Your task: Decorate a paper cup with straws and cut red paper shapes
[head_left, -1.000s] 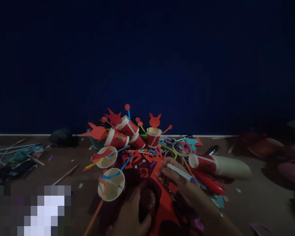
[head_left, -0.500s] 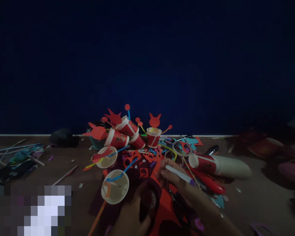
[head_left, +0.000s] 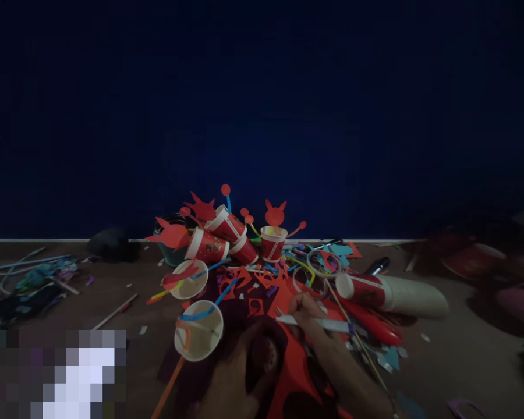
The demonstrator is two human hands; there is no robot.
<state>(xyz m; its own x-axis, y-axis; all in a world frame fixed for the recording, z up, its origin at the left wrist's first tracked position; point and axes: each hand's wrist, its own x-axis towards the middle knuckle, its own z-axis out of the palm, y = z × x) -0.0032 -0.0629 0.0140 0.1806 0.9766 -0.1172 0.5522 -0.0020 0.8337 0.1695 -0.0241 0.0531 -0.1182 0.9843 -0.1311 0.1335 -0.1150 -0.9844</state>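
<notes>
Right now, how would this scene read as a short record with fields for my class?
Left hand: curled around a dark round item, identity unclear
Right hand: holding a white pen, purple at one end
Upright cup: behind the hands, with a red eared cutout
Nested cups: lying sideways
Lighting: dim

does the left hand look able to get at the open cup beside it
Probably yes: the left hand is close to the open cup, with nothing apparent between them, though it seems to be holding a dark round object.
</notes>
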